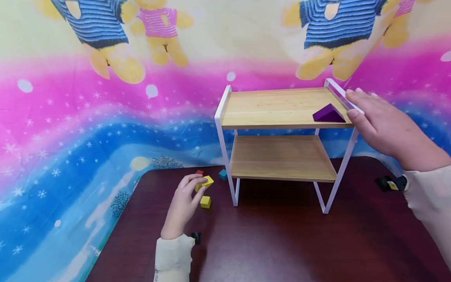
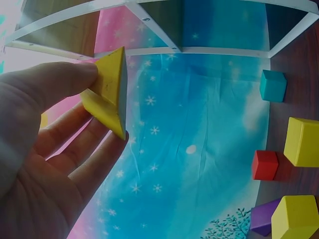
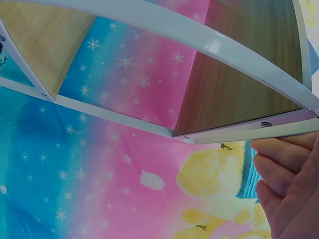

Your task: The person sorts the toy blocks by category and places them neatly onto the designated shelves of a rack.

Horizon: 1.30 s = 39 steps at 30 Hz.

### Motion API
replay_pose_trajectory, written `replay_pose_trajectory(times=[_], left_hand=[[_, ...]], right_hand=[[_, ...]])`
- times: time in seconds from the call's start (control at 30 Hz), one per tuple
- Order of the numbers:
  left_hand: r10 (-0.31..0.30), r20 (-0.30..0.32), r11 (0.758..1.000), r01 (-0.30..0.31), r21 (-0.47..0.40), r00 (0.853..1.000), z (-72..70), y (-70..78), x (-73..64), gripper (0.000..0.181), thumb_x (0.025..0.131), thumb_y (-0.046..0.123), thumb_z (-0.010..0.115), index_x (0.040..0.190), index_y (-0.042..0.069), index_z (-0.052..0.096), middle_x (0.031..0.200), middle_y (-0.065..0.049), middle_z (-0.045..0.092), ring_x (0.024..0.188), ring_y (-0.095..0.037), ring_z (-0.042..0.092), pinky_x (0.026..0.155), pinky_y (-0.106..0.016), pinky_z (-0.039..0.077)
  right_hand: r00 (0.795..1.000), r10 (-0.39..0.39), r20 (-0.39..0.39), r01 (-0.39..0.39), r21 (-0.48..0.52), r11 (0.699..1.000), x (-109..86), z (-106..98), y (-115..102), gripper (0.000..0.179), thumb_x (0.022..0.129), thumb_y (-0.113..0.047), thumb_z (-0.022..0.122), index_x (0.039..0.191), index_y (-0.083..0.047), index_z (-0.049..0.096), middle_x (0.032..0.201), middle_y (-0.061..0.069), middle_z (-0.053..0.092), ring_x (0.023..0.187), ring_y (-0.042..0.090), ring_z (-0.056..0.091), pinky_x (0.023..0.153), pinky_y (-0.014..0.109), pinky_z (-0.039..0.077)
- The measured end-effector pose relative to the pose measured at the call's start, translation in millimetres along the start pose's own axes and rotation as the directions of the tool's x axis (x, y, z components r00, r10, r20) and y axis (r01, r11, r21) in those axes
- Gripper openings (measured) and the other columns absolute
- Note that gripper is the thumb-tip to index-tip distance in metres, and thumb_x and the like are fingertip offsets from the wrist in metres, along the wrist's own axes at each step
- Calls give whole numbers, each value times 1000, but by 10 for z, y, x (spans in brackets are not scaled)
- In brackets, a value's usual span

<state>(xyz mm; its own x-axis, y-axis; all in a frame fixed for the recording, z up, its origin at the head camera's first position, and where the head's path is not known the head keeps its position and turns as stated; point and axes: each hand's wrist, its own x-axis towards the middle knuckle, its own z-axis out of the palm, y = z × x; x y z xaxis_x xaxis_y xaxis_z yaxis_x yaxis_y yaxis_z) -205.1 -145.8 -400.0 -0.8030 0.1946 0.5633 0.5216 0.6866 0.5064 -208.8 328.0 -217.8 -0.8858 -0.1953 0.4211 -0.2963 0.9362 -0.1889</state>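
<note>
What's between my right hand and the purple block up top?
In the head view, the white side rail lies between your right hand and the purple block.

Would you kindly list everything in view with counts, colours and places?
Glossy table: 1, dark reddish-brown, foreground
Two-tier wooden shelf: 1, tan, white-framed, on table
Purple wedge block: 1, purple, shelf top, front right
Yellow wedge block: 1, yellow, in left hand
Yellow boxy blocks: 2, yellow, table, left of shelf
Teal cube: 1, teal, table, beside shelf
Red cube: 1, red, table, left of shelf
Purple block: 1, purple, table, partly hidden
Printed fabric backdrop: 1, pink, blue, cream, behind shelf
Wrist devices: 2, black, wrists
Sleeves: 2, cream, forearms
Left hand: 1, bare, pinching yellow wedge block
Right hand: 1, bare, at shelf's right rail
</note>
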Motion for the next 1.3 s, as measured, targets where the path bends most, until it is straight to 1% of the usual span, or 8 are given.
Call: replay_pose_trajectory(times=[0.2,0.43,0.57,0.8,1.03,1.3], left_hand=[[38,-31,999,-38,-12,999,41,23,25,24,95,7,72,118,10,73,129,-8,61,117,-24,60,90,-40,56],[51,-55,998,-53,-25,997,54,82,35,24,93,6,73,117,10,74,127,-7,62,118,-24,60,92,-39,56],[51,-52,998,-52,-31,997,66,110,36,25,92,7,75,117,11,74,128,-6,62,119,-24,60,93,-39,56],[44,-35,998,-46,-49,998,81,158,38,26,94,9,73,119,12,73,129,-6,62,119,-22,60,95,-37,55],[92,-52,994,-95,-53,994,129,197,47,25,93,7,74,118,10,73,128,-5,62,118,-23,60,92,-37,57],[128,-61,989,-131,-64,990,173,258,49,27,91,5,75,118,11,73,129,-5,62,118,-22,60,90,-35,58]], right_hand=[[1000,13,-7,-13,5,1000,-16,7,-1,62,109,-35,36,163,-14,14,165,24,15,152,47,9,109,77,19],[1000,19,-4,-19,2,1000,-7,10,-9,63,109,-35,36,163,-14,13,166,24,14,152,47,9,107,78,20],[1000,12,-9,-12,4,1000,-11,13,-2,62,109,-35,36,163,-14,14,165,24,15,151,47,10,107,78,20],[1000,-1,-14,2,15,1000,-8,13,1,61,109,-36,35,163,-14,15,166,23,15,152,46,8,112,75,14],[1000,1,-17,-1,17,1000,-22,11,18,61,109,-36,35,163,-14,15,166,23,15,152,46,9,111,76,15],[1000,4,-2,-4,18,1000,-7,1,8,62,109,-37,34,163,-13,15,166,23,15,152,46,8,114,73,13]])
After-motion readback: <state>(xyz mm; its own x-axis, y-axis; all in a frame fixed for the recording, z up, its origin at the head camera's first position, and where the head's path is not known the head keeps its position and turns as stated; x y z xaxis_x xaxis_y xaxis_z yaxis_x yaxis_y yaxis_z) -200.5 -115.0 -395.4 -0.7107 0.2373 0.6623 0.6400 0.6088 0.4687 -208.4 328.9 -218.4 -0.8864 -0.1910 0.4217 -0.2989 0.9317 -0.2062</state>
